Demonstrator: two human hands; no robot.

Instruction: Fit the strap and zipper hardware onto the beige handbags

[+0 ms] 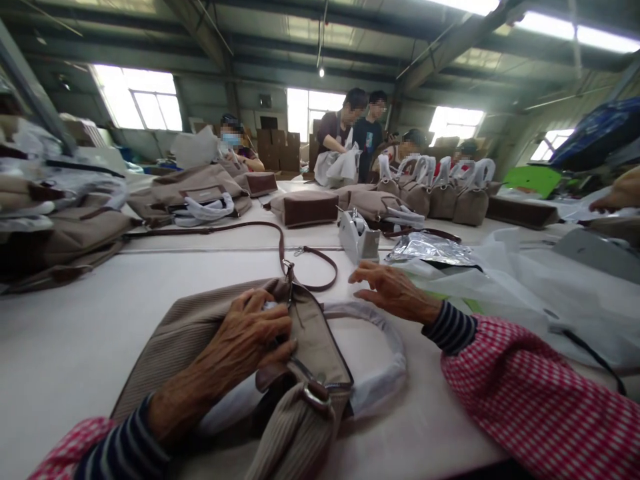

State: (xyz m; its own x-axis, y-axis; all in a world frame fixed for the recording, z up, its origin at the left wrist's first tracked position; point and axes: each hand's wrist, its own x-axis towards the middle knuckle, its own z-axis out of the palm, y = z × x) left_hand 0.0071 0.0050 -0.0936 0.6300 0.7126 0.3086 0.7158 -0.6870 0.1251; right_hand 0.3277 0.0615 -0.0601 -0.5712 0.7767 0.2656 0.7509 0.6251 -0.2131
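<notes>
A taupe ribbed handbag (185,333) lies on its side on the white table, its zipped top facing right. My left hand (245,333) rests over the bag's top edge, fingers curled round a handle wrapped in white; the palm hides most of that grip. The other wrapped handle (397,363) loops out flat to the right. From the zip end a brown leather strap (283,243) runs up and left over the table. My right hand (393,288) hangs above the table, holding nothing, thumb and fingers apart, just below a grey tape dispenser (357,237) and not touching it.
More handbags (200,190) lie at the far left and centre, with a row of upright bags (443,197) at the back right. Silver packaging (430,248) and white translucent sheets (530,280) spread on the right. Several people (345,133) stand or sit beyond the table.
</notes>
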